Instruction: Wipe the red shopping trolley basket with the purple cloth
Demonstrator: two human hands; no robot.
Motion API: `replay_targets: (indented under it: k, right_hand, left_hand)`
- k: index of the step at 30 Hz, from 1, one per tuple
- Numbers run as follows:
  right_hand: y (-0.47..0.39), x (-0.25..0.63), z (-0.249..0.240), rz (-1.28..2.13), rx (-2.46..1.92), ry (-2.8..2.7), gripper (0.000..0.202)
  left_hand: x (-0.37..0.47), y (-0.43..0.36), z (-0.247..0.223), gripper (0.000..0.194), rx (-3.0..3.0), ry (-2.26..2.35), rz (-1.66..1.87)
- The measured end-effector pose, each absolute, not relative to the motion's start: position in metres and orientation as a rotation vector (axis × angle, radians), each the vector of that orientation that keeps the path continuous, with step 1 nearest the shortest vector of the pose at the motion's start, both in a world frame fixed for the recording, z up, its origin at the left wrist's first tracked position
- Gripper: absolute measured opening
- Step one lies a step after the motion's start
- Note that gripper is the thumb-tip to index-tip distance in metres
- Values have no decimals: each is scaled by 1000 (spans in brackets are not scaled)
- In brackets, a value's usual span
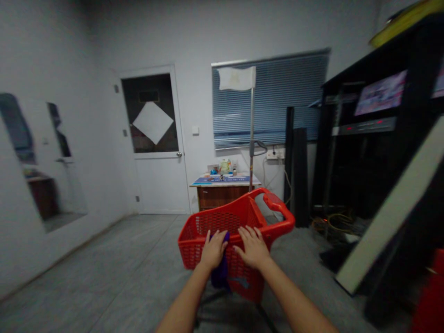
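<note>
Purple cloth (220,276) at the near side of a red cart (239,264), under two separate hands.
The cloth hangs outside the basket wall, likely light, soft and easily bunched by its upper fold; the left hand (212,249) lies over it, how tightly I cannot tell. The right hand (255,249) rests spread on the rim. The cart seems stiff plastic, best held by rim or handle (282,212). Open floor (132,263) lies leftward; a leaning board (391,208) limits the right, and a surface (203,181) stands beyond.

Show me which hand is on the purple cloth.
The left hand: it lies over the purple cloth, while the right hand rests directly on the red cart.
</note>
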State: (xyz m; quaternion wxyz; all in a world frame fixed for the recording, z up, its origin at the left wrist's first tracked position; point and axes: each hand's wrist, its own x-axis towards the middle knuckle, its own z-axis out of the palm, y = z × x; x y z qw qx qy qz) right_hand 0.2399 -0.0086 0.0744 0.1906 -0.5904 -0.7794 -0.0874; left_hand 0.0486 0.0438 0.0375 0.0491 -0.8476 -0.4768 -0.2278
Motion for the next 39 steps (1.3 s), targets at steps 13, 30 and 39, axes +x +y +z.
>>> replay_targets:
  k: [13, 30, 39]
  right_hand:
    - [-6, 234, 75, -234, -1681, -2199, 68]
    - [-14, 253, 79, -364, -1773, -2017, 73]
    - [-10, 252, 72, -387, -1717, -2007, 77]
  left_hand:
    - [56, 43, 37, 45, -2551, -1512, -709]
    - [77, 47, 49, 46, -2614, -1456, -681]
    - [68, 48, 51, 44, -2583, -1488, -659]
